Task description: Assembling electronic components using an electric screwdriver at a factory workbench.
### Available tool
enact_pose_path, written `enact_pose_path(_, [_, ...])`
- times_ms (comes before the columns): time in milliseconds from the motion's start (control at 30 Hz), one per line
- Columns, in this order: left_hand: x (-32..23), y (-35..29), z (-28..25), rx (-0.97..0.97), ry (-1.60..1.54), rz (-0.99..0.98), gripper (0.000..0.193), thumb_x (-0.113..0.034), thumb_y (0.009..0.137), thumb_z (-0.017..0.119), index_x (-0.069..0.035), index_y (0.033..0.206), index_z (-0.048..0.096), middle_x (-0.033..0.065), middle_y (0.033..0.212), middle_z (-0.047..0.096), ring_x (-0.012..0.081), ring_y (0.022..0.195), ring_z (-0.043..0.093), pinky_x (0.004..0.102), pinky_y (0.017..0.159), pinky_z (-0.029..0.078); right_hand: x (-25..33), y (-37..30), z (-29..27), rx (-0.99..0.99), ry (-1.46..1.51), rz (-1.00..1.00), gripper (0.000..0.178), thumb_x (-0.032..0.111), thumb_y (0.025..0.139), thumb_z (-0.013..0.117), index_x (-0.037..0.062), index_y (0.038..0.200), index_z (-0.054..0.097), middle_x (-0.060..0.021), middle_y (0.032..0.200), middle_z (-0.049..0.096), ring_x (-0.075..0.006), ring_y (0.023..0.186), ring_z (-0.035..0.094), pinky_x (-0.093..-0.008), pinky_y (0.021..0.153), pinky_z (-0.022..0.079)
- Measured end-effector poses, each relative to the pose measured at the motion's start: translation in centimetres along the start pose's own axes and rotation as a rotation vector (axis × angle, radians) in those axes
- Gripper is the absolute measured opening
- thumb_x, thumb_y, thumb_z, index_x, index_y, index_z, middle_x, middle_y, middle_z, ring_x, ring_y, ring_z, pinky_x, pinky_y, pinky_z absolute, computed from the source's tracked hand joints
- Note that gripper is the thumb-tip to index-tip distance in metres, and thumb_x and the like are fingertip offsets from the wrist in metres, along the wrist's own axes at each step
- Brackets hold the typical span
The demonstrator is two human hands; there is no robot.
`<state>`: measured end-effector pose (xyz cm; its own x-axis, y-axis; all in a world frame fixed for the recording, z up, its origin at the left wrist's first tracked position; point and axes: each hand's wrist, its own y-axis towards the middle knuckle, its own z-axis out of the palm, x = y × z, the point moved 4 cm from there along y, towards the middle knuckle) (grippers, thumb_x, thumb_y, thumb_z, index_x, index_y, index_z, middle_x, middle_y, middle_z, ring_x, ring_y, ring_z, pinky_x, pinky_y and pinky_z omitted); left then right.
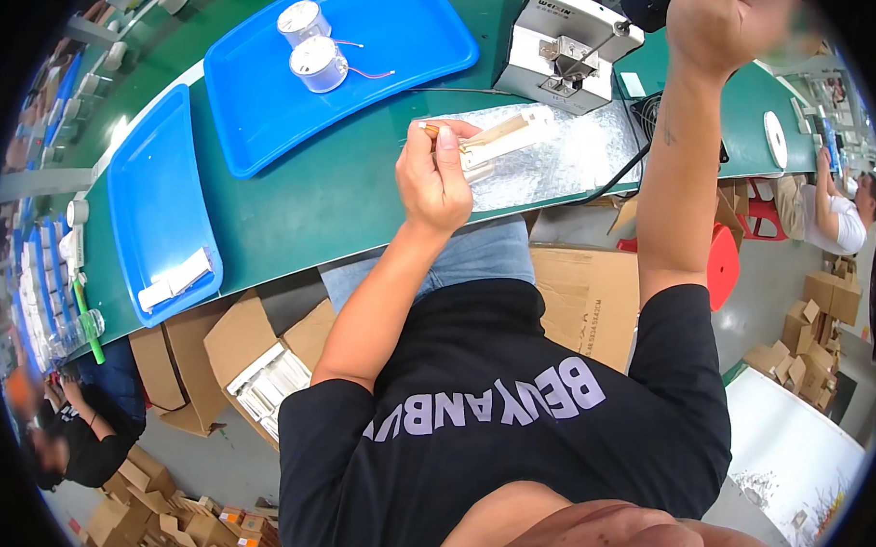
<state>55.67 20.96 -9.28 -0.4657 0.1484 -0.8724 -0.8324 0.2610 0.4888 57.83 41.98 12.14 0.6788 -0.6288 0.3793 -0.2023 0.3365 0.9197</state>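
My left hand point(436, 180) is closed over the near edge of the work mat, thumb and fingers bent together. A small orange-brown bit shows at its fingertips, too small to name. Just beyond the fingers lie white, elongated plastic pieces point(505, 141) on a clear, crinkled plastic sheet point(577, 148). My right hand point(721, 33) is raised at the upper right, beside the black rounded part point(648, 6) of a white bench machine point(562, 51). Its fingers are smeared and partly cut off, so what they do is hidden.
A large blue tray point(241, 122) holds two white round housings point(318, 65) with thin wires. Another blue tray point(161, 206) carries white pieces point(175, 279). A black cable point(615, 188) hangs over the green table's edge. Open cardboard boxes point(587, 298) stand below. Other people sit at both sides.
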Motion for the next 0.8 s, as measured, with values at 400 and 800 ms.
enact_pose_path(400, [0.3,0.0,0.0,0.035,0.04,0.024,0.015,-0.009,0.1,0.046,-0.001,0.088,0.051,0.012,0.081,0.066,0.0318,0.066,0.058,0.0407,0.062,0.045,7.4,-3.8,3.0,0.123,0.251,0.292,0.031,0.023,0.099,0.055,0.0032,0.122,0.047,-0.0066,0.084,0.059,-0.0107,0.058,0.057,-0.0231,0.048,0.049])
enact_pose_path(800, [-0.3,-0.2,0.3,0.035,0.068,0.029,0.017,-0.008,0.099,0.047,-0.002,0.083,0.048,0.0112,0.079,0.067,0.0319,0.068,0.057,0.041,0.062,0.045,4.6,-5.9,2.2,0.14,0.338,0.35,0.049,0.04,0.091,0.06,-0.0011,0.114,0.049,-0.0088,0.089,0.054,-0.0137,0.063,0.054,-0.0274,0.054,0.046])
